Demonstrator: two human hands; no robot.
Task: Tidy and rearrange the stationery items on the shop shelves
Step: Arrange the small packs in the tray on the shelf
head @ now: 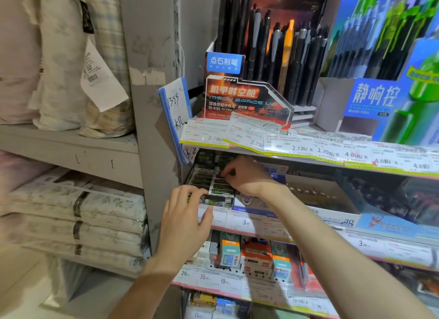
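- My right hand (247, 176), fingers curled, pinches a small dark pack (219, 181) in the display tray (211, 188) on the middle shelf (261, 223).
- My left hand (187, 218) rests at the tray's front edge, fingers relaxed, thumb out, gripping nothing.
- The packs lie in rows running back into the shelf, long axes crosswise; the right hand is nearer the back rows, the left nearer the front.
- Judgement: next, seat the pinched pack in line.

price labels (332, 150) blurred, right fingers' (229, 172) hold unclear
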